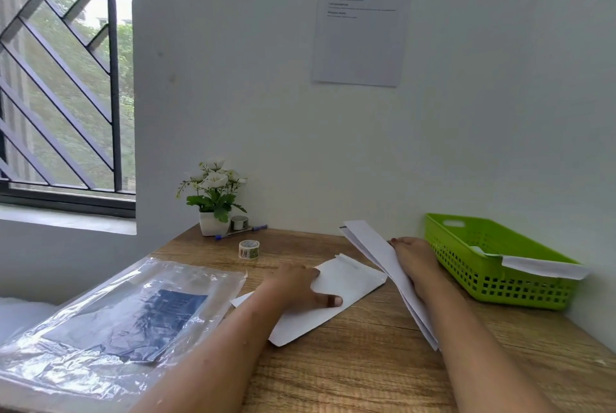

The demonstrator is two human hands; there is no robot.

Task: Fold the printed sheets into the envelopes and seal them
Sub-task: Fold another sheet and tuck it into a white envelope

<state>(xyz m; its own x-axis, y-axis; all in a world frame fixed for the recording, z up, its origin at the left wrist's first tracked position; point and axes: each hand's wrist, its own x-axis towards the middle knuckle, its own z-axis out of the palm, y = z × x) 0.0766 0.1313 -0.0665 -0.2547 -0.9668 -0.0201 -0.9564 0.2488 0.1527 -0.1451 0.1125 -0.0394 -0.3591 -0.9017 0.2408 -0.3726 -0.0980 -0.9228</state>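
Wooden desk by a white wall. The left hand grips the white envelope, thumb flat on top and fingers curled at its edge. The right hand clasps the folded sheet, tilted just beside the left thumb. Insertion seems in hand; next, the envelope's mouth needs opening toward the sheet.

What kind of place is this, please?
Probably a small work desk in a room corner, home or office: a wooden table against a white wall, a barred window beside it, and a printed notice stuck on the wall.
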